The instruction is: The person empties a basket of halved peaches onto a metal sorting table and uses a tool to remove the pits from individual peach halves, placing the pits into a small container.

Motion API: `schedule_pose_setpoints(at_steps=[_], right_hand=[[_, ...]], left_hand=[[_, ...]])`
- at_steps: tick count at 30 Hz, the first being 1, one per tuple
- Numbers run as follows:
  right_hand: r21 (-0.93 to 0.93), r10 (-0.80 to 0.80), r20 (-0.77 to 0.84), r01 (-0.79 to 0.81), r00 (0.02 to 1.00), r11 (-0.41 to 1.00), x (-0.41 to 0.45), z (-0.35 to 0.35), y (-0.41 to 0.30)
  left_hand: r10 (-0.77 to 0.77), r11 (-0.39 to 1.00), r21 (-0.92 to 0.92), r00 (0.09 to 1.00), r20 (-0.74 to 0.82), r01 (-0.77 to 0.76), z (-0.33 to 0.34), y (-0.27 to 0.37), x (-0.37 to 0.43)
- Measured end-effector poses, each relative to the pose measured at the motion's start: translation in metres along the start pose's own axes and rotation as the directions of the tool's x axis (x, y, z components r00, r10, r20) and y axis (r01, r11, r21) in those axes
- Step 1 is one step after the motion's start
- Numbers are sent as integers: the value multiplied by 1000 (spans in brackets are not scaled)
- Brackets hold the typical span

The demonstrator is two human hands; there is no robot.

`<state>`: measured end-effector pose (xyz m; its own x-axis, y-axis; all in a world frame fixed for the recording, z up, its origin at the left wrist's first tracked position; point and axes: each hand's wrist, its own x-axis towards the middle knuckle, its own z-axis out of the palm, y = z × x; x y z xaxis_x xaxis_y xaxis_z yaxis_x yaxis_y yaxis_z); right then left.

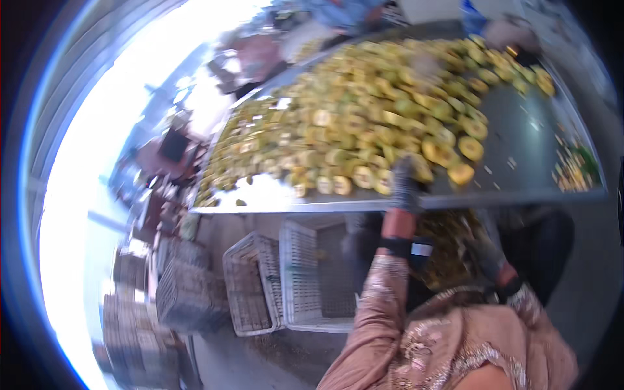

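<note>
A metal-topped table (pixel 336 205) is heaped with yellow-green cut fruit halves (pixel 363 176), many showing a hollow or dark centre. My left hand (pixel 406 183), in a grey glove, reaches over the near edge and rests against fruit at the front of the heap. Blur hides whether its fingers hold a piece. Below the tabletop, my right hand (pixel 487 258), also gloved, hangs lower at the right, beside a dim mass of greenish-brown pieces (pixel 441 239) between my knees. What that hand holds, if anything, is unclear.
White plastic crates (pixel 300 278) (pixel 253 287) stand on the floor left of my legs, with stacked crates (pixel 141 336) farther left. Small scraps (pixel 573 170) lie at the table's right corner. Other people (pixel 512 36) sit across the table.
</note>
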<state>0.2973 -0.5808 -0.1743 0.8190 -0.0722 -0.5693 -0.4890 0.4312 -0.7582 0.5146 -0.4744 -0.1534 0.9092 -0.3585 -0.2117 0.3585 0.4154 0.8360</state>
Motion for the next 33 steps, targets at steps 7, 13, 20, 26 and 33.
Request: schedule_pose_setpoints(at_steps=[7,13,20,26,33], right_hand=[[-153,-61,159,86,985,985,-26,32,-52],[-82,5,245,16,970,996,-33,51,-50],[-111,-59,196,82,979,990,-28,57,-41],[-108,-108,187,129,977,986,-24,61,-36],[-310,-803,301,849,514,427,15,57,13]], left_hand=[[-35,935,-328,957,287,133,-18,47,-68],[-1,976,-217,1000,-26,-5,-5,14,-96],[186,977,87,978,100,-194,2,5,-114],[277,922,227,943,183,-315,-1,-2,-118],[432,675,556,870,237,-486,-1,-14,-121]])
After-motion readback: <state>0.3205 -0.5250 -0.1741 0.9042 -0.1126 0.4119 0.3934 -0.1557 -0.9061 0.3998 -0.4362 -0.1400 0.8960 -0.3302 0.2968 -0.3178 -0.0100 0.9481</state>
